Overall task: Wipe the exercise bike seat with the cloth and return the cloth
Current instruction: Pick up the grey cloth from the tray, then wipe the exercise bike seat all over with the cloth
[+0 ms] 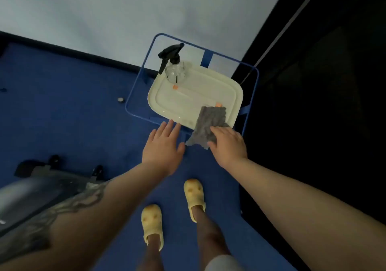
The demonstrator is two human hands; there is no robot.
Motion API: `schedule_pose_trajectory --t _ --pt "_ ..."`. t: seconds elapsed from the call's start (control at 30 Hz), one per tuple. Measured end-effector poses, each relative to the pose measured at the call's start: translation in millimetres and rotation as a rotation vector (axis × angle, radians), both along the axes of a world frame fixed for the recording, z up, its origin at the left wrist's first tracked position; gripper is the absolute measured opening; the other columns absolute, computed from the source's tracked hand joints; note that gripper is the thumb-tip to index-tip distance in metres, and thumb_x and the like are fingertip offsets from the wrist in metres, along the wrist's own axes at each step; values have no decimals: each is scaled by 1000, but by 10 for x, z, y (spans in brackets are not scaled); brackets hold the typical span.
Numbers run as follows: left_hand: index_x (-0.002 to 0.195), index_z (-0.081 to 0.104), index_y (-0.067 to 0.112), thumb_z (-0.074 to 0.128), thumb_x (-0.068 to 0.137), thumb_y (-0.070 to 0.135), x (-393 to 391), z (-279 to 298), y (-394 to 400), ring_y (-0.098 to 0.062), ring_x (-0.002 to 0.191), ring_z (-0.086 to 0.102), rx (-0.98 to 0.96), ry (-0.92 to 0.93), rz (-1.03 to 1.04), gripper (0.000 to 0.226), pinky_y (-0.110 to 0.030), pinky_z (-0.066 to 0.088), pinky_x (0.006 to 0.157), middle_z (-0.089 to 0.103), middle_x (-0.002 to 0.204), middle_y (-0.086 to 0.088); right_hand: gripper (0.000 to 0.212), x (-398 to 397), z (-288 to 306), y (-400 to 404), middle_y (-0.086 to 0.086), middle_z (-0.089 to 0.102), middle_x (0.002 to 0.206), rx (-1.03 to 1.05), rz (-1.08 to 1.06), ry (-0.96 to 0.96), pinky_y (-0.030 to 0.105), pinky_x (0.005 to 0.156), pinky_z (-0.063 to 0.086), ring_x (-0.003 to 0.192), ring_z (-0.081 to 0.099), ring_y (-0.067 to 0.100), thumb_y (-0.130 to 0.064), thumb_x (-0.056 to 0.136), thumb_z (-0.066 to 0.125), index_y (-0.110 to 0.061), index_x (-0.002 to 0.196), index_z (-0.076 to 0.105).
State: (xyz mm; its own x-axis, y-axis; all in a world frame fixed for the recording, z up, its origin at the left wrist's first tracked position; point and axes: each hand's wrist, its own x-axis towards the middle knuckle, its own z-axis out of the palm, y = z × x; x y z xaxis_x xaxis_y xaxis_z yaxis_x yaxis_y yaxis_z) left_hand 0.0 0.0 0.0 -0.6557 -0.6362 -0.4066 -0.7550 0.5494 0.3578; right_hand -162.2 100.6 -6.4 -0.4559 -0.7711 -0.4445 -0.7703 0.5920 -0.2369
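A grey cloth [208,122] lies over the near right corner of a cream tray [188,101], with its lower part hanging past the rim. My right hand [227,145] rests on the cloth's near edge, thumb under it, gripping it. Just left of the cloth, my left hand [163,147] is held flat with its fingers spread and nothing in it, at the tray's near edge. Part of the exercise bike [41,189], grey and black, shows at the lower left; its seat is not visible.
The tray sits on a blue wire-frame stand [255,87] against a white wall. A clear spray bottle [174,66] with a black trigger stands at the tray's far left corner. Blue carpet [73,114] covers the floor; a dark surface fills the right side.
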Motion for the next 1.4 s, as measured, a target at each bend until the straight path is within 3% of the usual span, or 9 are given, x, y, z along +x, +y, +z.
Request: schedule_pose_trajectory --t 0.1,0.23,0.43,0.67,0.9,1.03,1.17,1.4 --pt "149 8 24 28 95 45 1 -120 -3 -18 144 -3 -15 -25 1 61 -37 2 117 4 158 0 45 22 -124 -41 1 57 137 10 19 14 35 109 29 129 46 23 -32 98 49 -19 141 47" --pt "148 6 24 26 95 46 42 -232 77 -18 144 -4 14 -41 8 61 -37 1 117 2 158 0 24 63 -181 -68 6 71 106 2 -1 34 35 85 43 100 62 27 -30 96 56 -17 112 67" --pt "148 6 25 27 95 45 56 -258 131 -17 144 -4 26 -33 65 60 -35 -1 116 1 158 2 19 22 -263 -116 7 72 88 0 -22 31 30 61 40 82 65 27 -26 96 55 -15 88 69" --pt "148 7 25 30 95 43 80 -28 130 -17 144 -4 14 9 130 61 -35 -1 117 2 158 1 22 -67 -53 -207 5 74 93 -9 30 40 32 67 46 86 67 26 -30 97 54 -19 98 73" --pt "148 11 28 31 94 45 262 504 55 -13 144 -1 -76 120 289 60 -31 -1 115 5 158 5 17 71 540 -462 1 72 93 -295 193 18 33 76 45 84 64 22 -25 95 56 -13 98 68" --pt "147 13 29 35 94 44 561 956 -43 -13 144 2 -157 166 417 59 -30 0 115 8 157 5 13 280 1063 -716 0 70 87 -452 348 -9 35 72 48 75 64 20 -24 94 59 -13 96 67" --pt "147 18 28 39 94 41 987 1446 -34 -11 143 6 -247 222 607 58 -30 4 116 11 157 6 7 636 1577 -922 1 68 72 -668 429 -43 37 58 50 58 59 23 -20 87 70 -13 87 69" --pt "145 25 30 42 93 42 1934 2136 489 -9 142 13 -470 289 946 56 -30 10 116 16 154 11 11 1584 2134 -1045 -10 68 79 -813 562 -303 33 58 53 66 63 15 -30 92 63 -20 93 68"
